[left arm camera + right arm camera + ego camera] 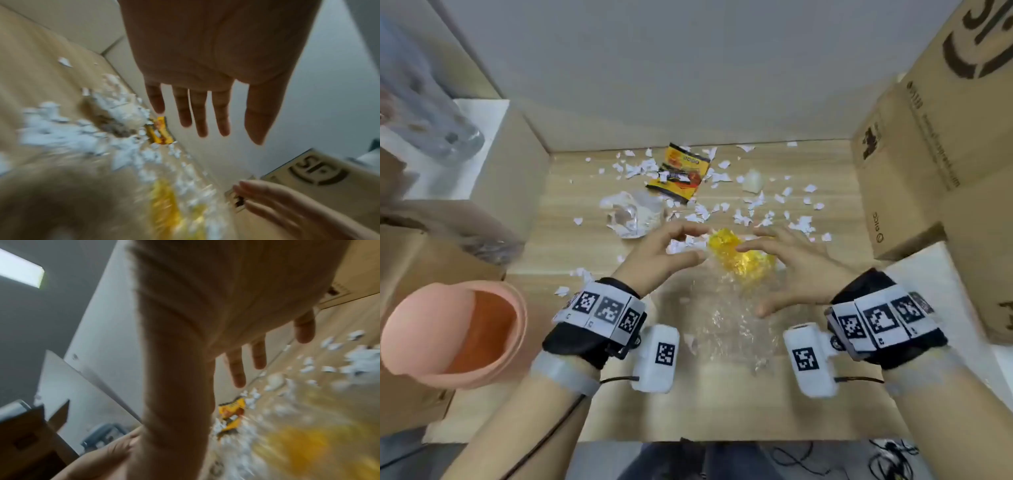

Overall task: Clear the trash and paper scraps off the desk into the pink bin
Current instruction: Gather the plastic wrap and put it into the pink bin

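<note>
A crumpled yellow wrapper [739, 255] lies mid-desk on clear plastic film [726, 318]. My left hand [674, 246] hovers at its left with fingers spread and loosely bent, holding nothing. My right hand [784, 260] hovers at its right, fingers straight and spread, empty too. Both wrist views show straight fingers above the blurred yellow wrapper [166, 209] [298, 449]. White paper scraps [756, 202] litter the wooden desk [571, 192]. An orange snack packet [679, 171] lies at the back. A crumpled clear bag [630, 214] sits left of centre. The pink bin [452, 332] stands at the lower left, its mouth facing me.
Stacked cardboard boxes [935, 154] wall the desk's right side, and another cardboard box [517, 171] stands on the left. A grey wall closes the back. A small translucent lump [752, 181] sits among the scraps. Cables [887, 459] lie on the floor below the front edge.
</note>
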Available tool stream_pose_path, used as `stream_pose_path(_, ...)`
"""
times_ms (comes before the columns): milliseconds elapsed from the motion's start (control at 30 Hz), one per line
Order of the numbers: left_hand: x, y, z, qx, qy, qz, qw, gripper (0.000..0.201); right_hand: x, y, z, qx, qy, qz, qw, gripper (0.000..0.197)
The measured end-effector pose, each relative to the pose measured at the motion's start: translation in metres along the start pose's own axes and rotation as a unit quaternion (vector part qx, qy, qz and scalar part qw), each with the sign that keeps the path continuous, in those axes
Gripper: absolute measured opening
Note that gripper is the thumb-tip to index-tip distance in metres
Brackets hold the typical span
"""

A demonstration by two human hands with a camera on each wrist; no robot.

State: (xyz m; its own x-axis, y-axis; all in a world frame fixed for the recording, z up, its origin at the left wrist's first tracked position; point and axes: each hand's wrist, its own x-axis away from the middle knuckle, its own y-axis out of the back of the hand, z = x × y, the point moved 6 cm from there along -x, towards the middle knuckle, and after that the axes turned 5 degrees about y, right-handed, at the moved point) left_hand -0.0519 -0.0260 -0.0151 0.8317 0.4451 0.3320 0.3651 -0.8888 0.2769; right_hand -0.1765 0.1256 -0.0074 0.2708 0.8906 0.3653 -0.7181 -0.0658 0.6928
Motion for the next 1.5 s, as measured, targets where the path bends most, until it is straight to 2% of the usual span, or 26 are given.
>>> stream_pose_path(67, -0.005, -0.005, 0.025, -0.118, 0.018, 0.012, 0.993, 0.058, -0.003, -0.021, -0.014, 0.049, -0.038, 0.056, 0.997, 0.102)
stream_pose_path(100, -0.007, -0.011, 0.043, -0.148, 0.035, 0.033, 0.988, 0.071, -0.005, -0.033, -0.024, 0.053, -0.056, 0.078, 0.994, 0.107)
stream_pose_path(167, -0.007, -0.024, 0.071, -0.172, 0.074, 0.075, 0.979, 0.09, -0.01, -0.054, -0.04, 0.035, -0.08, 0.077, 0.993, 0.108)
stream_pose_path(267, -0.006, -0.036, 0.091, -0.19, 0.093, 0.08, 0.974, 0.103, -0.019, -0.063, -0.054, 0.012, -0.085, 0.005, 0.996, 0.082)
stream_pose_path(333, -0.007, -0.037, 0.097, -0.184, 0.096, 0.072, 0.976, 0.103, -0.022, -0.065, -0.056, -0.02, -0.088, -0.057, 0.994, 0.054)
stream_pose_path(400, -0.006, -0.037, 0.094, -0.168, 0.088, 0.068, 0.979, 0.098, -0.021, -0.058, -0.055, -0.093, -0.113, -0.125, 0.981, 0.043)
stream_pose_path(500, -0.005, -0.023, 0.071, -0.16, 0.046, 0.024, 0.986, 0.081, -0.014, -0.029, -0.038, -0.278, -0.104, -0.225, 0.928, 0.044)
stream_pose_path(600, 0.005, 0.0, 0.028, -0.103, -0.001, -0.013, 0.995, 0.072, -0.004, 0.018, -0.01, -0.433, -0.028, -0.328, 0.839, 0.047)
stream_pose_path(633, 0.009, 0.004, 0.01, -0.055, -0.011, 0.001, 0.998, 0.072, -0.001, 0.032, 0.0, -0.459, 0.002, -0.359, 0.813, 0.045)
stream_pose_path(700, 0.018, 0.002, -0.025, 0.069, -0.026, 0.066, 0.995, 0.077, 0.005, 0.052, 0.025, -0.457, 0.056, -0.405, 0.79, 0.041)
stream_pose_path(767, 0.026, -0.004, -0.058, 0.17, -0.043, 0.127, 0.976, 0.085, 0.006, 0.062, 0.054, -0.407, 0.107, -0.429, 0.8, 0.039)
stream_pose_path(833, 0.029, -0.008, -0.085, 0.222, -0.073, 0.151, 0.961, 0.091, 0.004, 0.061, 0.084, -0.341, 0.157, -0.402, 0.835, 0.032)
stream_pose_path(900, 0.025, -0.006, -0.099, 0.256, -0.092, 0.128, 0.954, 0.089, -0.001, 0.054, 0.103, -0.36, 0.17, -0.307, 0.865, 0.019)
stream_pose_path(967, 0.019, 0.002, -0.103, 0.267, -0.099, 0.07, 0.956, 0.07, -0.003, 0.051, 0.106, -0.371, 0.164, -0.208, 0.89, 0.022)
stream_pose_path(1033, 0.014, 0.017, -0.103, 0.284, -0.085, 0.007, 0.955, 0.053, 0.002, 0.064, 0.102, -0.347, 0.192, -0.196, 0.897, 0.039)
stream_pose_path(1133, 0.009, 0.039, -0.096, 0.32, -0.014, -0.076, 0.944, 0.043, 0.015, 0.101, 0.093, -0.281, 0.202, -0.318, 0.883, 0.087)
stream_pose_path(1167, 0.007, 0.039, -0.1, 0.308, -0.013, -0.076, 0.948, 0.041, 0.014, 0.105, 0.099, -0.237, 0.209, -0.306, 0.898, 0.101)
stream_pose_path(1200, 0.008, 0.035, -0.108, 0.291, -0.02, -0.067, 0.954, 0.04, 0.008, 0.102, 0.109, -0.193, 0.222, -0.259, 0.92, 0.112)
stream_pose_path(1267, 0.008, 0.026, -0.124, 0.275, -0.039, -0.051, 0.959, 0.04, -0.001, 0.084, 0.129, -0.137, 0.25, -0.159, 0.945, 0.119)
stream_pose_path(1300, 0.008, 0.023, -0.13, 0.286, -0.046, -0.049, 0.956, 0.042, -0.004, 0.077, 0.136, -0.144, 0.266, -0.151, 0.941, 0.117)
stream_pose_path(1367, 0.006, 0.021, -0.139, 0.331, -0.053, -0.034, 0.942, 0.052, -0.003, 0.074, 0.144, -0.155, 0.301, -0.209, 0.917, 0.1)
stream_pose_path(1433, 0.004, 0.016, -0.142, 0.381, -0.064, 0.022, 0.922, 0.072, 0.001, 0.08, 0.147, -0.118, 0.332, -0.277, 0.894, 0.08)
stream_pose_path(1500, 0.005, 0.011, -0.142, 0.413, -0.062, 0.071, 0.906, 0.086, 0.004, 0.09, 0.147, -0.092, 0.327, -0.317, 0.885, 0.063)
